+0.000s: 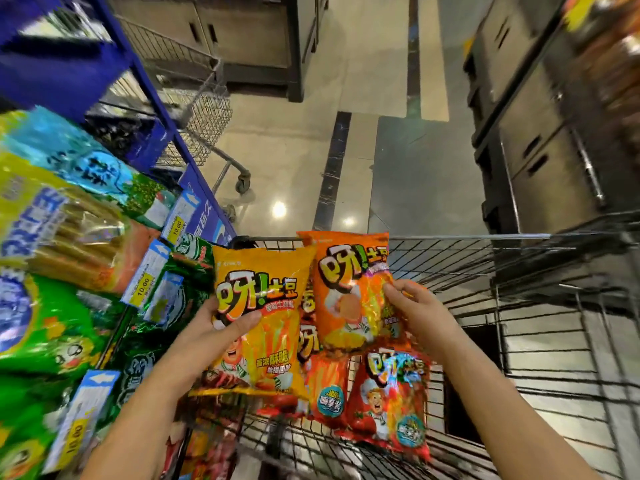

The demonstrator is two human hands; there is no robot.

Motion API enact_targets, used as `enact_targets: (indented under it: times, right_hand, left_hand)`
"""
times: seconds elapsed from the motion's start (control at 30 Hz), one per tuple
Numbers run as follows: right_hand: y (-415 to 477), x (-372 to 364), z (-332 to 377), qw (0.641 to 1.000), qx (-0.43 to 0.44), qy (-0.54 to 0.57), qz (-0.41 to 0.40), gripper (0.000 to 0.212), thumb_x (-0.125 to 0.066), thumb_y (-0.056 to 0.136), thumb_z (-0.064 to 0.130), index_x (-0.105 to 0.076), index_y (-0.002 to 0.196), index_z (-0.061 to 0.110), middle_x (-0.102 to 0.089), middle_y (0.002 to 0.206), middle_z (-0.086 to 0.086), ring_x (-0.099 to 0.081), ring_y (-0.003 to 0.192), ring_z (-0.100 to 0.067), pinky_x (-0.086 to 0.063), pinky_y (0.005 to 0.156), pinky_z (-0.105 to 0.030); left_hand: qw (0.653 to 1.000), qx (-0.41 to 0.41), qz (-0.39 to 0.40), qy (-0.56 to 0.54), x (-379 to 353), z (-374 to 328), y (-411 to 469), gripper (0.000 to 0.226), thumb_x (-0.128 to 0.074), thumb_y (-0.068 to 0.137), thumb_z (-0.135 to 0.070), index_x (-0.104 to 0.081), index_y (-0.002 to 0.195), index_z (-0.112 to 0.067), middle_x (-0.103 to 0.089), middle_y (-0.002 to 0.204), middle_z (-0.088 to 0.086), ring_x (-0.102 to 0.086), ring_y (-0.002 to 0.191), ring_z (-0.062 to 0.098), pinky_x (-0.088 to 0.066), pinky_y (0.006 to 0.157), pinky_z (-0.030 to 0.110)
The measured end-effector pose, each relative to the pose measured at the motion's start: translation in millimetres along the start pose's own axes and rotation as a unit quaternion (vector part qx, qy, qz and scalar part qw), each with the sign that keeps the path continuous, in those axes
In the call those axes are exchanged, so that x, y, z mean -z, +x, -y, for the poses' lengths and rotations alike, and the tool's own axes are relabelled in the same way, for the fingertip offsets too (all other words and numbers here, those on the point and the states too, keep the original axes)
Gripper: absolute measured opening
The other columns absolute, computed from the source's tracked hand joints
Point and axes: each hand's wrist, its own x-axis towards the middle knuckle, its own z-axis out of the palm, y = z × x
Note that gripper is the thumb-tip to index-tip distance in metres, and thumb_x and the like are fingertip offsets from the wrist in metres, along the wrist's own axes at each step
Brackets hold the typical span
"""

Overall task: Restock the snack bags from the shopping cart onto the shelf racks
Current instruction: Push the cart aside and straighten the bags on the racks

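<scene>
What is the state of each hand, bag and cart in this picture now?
Left hand, gripping the yellow snack bag.
Right hand, holding the orange snack bag.
Red snack bags, lying in the shopping cart.
Shelf rack, stocked with bags.

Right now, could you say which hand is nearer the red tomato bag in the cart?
Right. The right hand holds the orange bag just above the red tomato bag; the left hand grips the yellow bag farther left.

snack bags (pixel 388 393) in cart (pixel 519 271), shelf racks (pixel 69 237) left.
</scene>
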Motion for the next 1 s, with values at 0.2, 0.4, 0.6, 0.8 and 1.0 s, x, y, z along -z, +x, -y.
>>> enact_targets:
  times: [0.2, 0.4, 0.6, 0.8, 1.0]
  right_hand:
    - [-47.8, 4.9, 52.3, 0.997, 0.057, 0.046, 0.013, 0.029, -0.070, 0.091, 0.040, -0.069, 0.104, 0.014, -0.076, 0.102, -0.011, -0.074, 0.089, -0.027, -0.059, 0.073, -0.040]
    - [-83.7, 5.0, 81.8, 0.988, 0.084, 0.127, 0.035, 0.026, -0.067, 0.094, 0.032, -0.063, 0.113, 0.014, -0.074, 0.112, -0.016, -0.074, 0.095, -0.032, -0.062, 0.075, -0.043]
    - [-106.2, -1.0, 95.9, 0.981, 0.077, 0.164, 0.075, 0.048, -0.066, 0.091, 0.028, -0.059, 0.135, 0.009, -0.069, 0.128, -0.024, -0.071, 0.111, -0.041, -0.061, 0.089, -0.052]
    - [-111.5, -10.0, 100.3, 0.975, 0.060, 0.157, 0.147, 0.096, -0.105, 0.043, 0.038, -0.069, 0.125, 0.004, -0.068, 0.127, -0.028, -0.073, 0.104, -0.042, -0.063, 0.083, -0.051]
    - [-119.6, -38.3, 105.6, 0.961, 0.055, 0.149, 0.226, 0.100, -0.107, 0.036, 0.035, -0.069, 0.124, 0.004, -0.070, 0.122, -0.028, -0.075, 0.098, -0.040, -0.064, 0.073, -0.047]
  left_hand:
    - [0.999, -0.041, -0.006, -0.020, -0.5, -50.7, -18.9, 0.142, -0.079, 0.033, -0.092, -0.034, 0.156, -0.037, -0.061, 0.142, -0.002, -0.058, 0.130, 0.024, -0.044, 0.113, 0.053]
    - [0.995, -0.091, 0.027, -0.034, 0.1, -86.9, -39.5, 0.150, -0.079, 0.041, -0.089, -0.013, 0.164, -0.032, -0.038, 0.163, 0.002, -0.041, 0.146, 0.028, -0.030, 0.118, 0.052]
    - [0.990, -0.126, 0.055, -0.033, 12.8, -104.8, -56.9, 0.152, -0.077, 0.036, -0.089, -0.014, 0.163, -0.034, -0.045, 0.157, 0.000, -0.047, 0.141, 0.027, -0.033, 0.117, 0.050]
    - [0.989, -0.136, 0.051, -0.037, 28.8, -99.9, -71.2, 0.139, -0.081, 0.047, -0.088, -0.019, 0.161, -0.039, -0.044, 0.157, -0.005, -0.046, 0.142, 0.028, -0.035, 0.119, 0.052]
    - [0.987, -0.132, 0.007, -0.087, 46.6, -74.7, -105.5, 0.103, -0.088, 0.051, -0.079, -0.042, 0.141, -0.060, -0.065, 0.140, -0.009, -0.065, 0.125, 0.022, -0.046, 0.110, 0.055]
